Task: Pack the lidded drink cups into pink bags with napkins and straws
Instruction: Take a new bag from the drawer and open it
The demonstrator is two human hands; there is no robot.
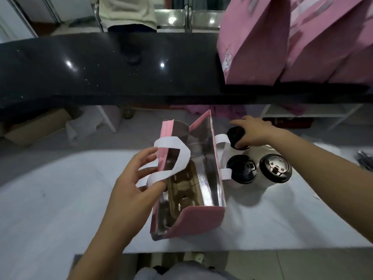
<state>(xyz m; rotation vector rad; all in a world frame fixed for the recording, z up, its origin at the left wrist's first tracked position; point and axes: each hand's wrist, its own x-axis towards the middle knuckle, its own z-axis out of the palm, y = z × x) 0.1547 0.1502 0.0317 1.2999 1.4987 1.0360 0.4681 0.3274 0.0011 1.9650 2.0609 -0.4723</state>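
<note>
An open pink bag [198,220] with a silver lining stands on the white table [60,209]. A brown cardboard cup holder [184,186] lies at its bottom. My left hand [137,178] holds the bag's left edge by its white handle [171,158]. To the right of the bag stand three white cups with black lids. My right hand [254,131] grips the lid of the far cup [235,134]. The two nearer cups [242,168] [275,168] stand side by side, untouched.
A raised black counter [101,73] runs across the back, with several closed pink bags [282,41] on its right end. A person stands behind it. Dark packets [366,160] lie at the table's right edge. Below the counter a cardboard box [36,126] sits on the floor.
</note>
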